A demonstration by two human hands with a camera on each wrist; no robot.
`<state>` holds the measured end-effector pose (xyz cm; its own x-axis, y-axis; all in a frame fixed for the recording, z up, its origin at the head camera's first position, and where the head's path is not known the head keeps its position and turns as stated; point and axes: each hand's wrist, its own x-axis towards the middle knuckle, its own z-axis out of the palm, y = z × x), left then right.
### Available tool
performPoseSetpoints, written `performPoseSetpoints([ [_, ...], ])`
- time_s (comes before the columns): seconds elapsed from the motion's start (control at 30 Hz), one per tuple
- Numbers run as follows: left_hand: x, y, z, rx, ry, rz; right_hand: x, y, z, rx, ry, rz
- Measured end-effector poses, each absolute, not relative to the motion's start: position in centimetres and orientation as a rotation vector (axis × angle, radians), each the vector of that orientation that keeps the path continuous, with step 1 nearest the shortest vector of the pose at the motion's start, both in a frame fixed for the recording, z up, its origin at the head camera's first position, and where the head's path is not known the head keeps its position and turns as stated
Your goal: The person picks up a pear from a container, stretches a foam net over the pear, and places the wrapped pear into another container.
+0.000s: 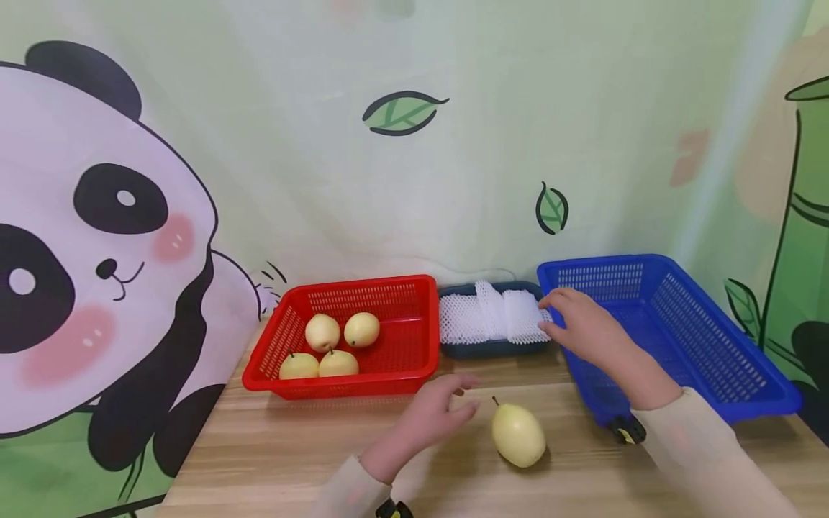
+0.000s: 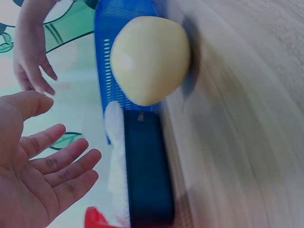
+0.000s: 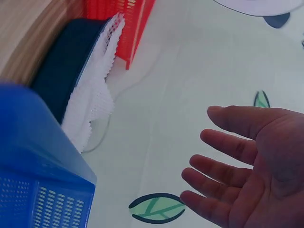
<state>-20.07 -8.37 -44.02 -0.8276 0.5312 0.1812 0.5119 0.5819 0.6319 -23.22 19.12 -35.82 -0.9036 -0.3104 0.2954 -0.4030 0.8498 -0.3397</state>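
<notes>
A pale yellow pear (image 1: 518,435) with a dark stem lies on the wooden table. My left hand (image 1: 435,411) hovers left of it, fingers spread and holding nothing; the left wrist view shows its palm beside the pear (image 2: 151,61). Over the near left rim of the blue basket reaches my right hand (image 1: 586,327), also holding nothing. Its fingertips point toward the white foam fruit nets (image 1: 495,316), which lie in a dark blue tray (image 1: 495,350). In the right wrist view the fingers (image 3: 216,175) are loosely extended.
A red basket (image 1: 382,385) at the left holds several pears (image 1: 322,332). The blue basket (image 1: 764,410) stands at the right, the tray between the two. Behind them hangs a cloth backdrop (image 1: 479,187) printed with a panda and leaves.
</notes>
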Motion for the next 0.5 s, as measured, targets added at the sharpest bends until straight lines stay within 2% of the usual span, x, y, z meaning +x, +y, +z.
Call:
performPoseSetpoints([
  [0.27,-19.0,-10.3,-43.0,0.902,2.768,1.154,-27.4,17.6,-34.5,0.555,-3.008,0.449],
  [0.5,-18.4,-11.3,-43.0,0.906,2.776,1.130,-31.4,15.8,-35.6,0.612,-3.287,0.360],
])
